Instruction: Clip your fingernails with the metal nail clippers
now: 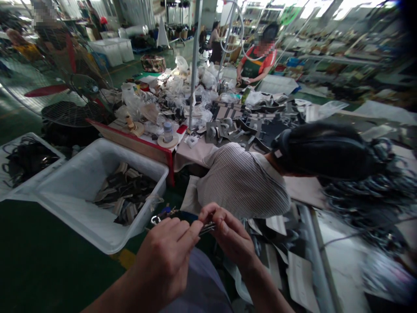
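Observation:
My left hand (167, 252) and my right hand (228, 232) meet just above my lap, both pinched on a thin dark strip (206, 227) that runs between the fingertips. Something small with a metal ring and a blue part (161, 215) shows just beyond my left knuckles; I cannot tell what it is. The fingers of both hands are curled tight around the strip.
A white plastic bin (65, 204) with several dark and grey strips stands on the green floor at left. A person in a striped shirt (243, 182) bends over right in front of me. Behind lies a cluttered worktable (192, 152), a floor fan (70, 113), and another worker (259, 61).

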`<act>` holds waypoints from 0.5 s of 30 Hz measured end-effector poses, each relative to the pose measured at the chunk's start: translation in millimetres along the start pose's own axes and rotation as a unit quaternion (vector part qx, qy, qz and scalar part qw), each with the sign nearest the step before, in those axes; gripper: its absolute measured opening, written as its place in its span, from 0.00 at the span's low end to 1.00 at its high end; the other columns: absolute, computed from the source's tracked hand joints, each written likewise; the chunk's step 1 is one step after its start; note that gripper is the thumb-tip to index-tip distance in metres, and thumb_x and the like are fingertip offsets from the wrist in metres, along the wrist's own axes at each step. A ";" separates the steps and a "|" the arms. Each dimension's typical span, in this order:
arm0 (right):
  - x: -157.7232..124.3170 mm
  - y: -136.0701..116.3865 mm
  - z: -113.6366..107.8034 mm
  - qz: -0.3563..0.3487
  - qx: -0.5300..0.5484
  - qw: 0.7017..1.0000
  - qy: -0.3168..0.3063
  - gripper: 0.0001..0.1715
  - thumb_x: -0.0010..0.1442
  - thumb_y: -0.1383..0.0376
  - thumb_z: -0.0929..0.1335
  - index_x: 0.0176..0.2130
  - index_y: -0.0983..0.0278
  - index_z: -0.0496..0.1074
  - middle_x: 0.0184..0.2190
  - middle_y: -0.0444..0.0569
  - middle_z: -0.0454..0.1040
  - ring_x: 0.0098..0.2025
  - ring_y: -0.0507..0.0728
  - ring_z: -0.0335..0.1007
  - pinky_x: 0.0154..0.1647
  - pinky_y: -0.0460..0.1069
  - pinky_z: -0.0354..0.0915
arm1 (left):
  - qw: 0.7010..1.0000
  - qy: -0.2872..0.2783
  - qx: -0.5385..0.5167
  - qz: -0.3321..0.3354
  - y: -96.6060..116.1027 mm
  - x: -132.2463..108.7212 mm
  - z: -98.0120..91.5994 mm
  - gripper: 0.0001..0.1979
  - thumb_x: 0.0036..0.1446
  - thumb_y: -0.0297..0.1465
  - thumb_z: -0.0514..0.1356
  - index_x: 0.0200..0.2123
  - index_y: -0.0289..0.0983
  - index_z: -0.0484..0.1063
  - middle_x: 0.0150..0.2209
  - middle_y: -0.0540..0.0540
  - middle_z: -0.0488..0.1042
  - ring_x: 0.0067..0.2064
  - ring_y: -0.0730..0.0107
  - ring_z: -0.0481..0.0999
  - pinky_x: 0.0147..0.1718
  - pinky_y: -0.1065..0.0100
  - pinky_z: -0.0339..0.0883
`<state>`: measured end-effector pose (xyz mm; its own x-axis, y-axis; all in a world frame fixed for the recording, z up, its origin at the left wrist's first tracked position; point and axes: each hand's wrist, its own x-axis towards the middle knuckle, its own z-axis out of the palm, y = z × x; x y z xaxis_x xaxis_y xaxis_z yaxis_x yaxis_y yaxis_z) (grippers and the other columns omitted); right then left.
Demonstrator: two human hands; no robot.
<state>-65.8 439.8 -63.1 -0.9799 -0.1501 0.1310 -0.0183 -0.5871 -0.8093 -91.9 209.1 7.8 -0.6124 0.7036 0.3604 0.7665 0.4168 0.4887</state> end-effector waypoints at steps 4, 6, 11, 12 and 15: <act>3.8 0.7 5.7 -0.010 0.036 0.999 0.015 0.13 0.82 0.56 0.71 0.45 0.58 0.81 0.48 0.52 0.80 0.46 0.60 0.74 0.50 0.54 0.70 | 1.000 0.021 0.018 0.007 2.5 -3.0 1.0 0.23 0.76 0.17 0.56 0.69 0.33 0.72 0.41 0.45 0.78 0.38 0.59 0.75 0.37 0.57 0.72; 5.7 0.9 6.8 -0.008 0.073 0.997 0.007 0.13 0.82 0.56 0.70 0.45 0.58 0.80 0.49 0.52 0.82 0.47 0.60 0.77 0.51 0.54 0.72 | 0.999 0.049 -0.002 0.000 3.5 -3.5 0.2 0.21 0.77 0.19 0.56 0.68 0.34 0.72 0.40 0.45 0.79 0.37 0.60 0.76 0.37 0.58 0.72; 7.8 3.8 10.4 -0.008 0.143 0.990 -0.006 0.16 0.84 0.54 0.67 0.44 0.57 0.77 0.49 0.50 0.81 0.45 0.60 0.82 0.51 0.56 0.77 | 0.990 0.073 -0.113 -0.046 7.2 -2.0 -4.4 0.16 0.81 0.22 0.56 0.66 0.39 0.72 0.48 0.44 0.83 0.45 0.63 0.84 0.46 0.62 0.78; 7.7 5.4 11.4 -0.006 0.157 0.988 -0.005 0.16 0.84 0.53 0.67 0.44 0.57 0.77 0.49 0.49 0.81 0.45 0.60 0.81 0.50 0.56 0.77 | 0.989 0.071 -0.118 -0.050 8.7 -1.4 -4.8 0.16 0.81 0.23 0.56 0.66 0.40 0.72 0.48 0.44 0.83 0.46 0.63 0.84 0.47 0.62 0.78; 6.3 12.5 13.4 0.008 0.193 0.981 -0.002 0.16 0.84 0.51 0.67 0.44 0.56 0.75 0.48 0.48 0.79 0.44 0.59 0.81 0.49 0.54 0.78 | 0.991 0.085 -0.093 -0.055 13.0 0.1 -3.7 0.17 0.79 0.26 0.59 0.67 0.40 0.72 0.45 0.45 0.82 0.43 0.62 0.84 0.43 0.61 0.78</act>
<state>-69.5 420.9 -64.7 -0.9788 -0.1643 0.1227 0.0744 -0.8422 -0.5340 -82.7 212.5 17.1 -0.7261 0.5467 0.4171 0.6538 0.3610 0.6649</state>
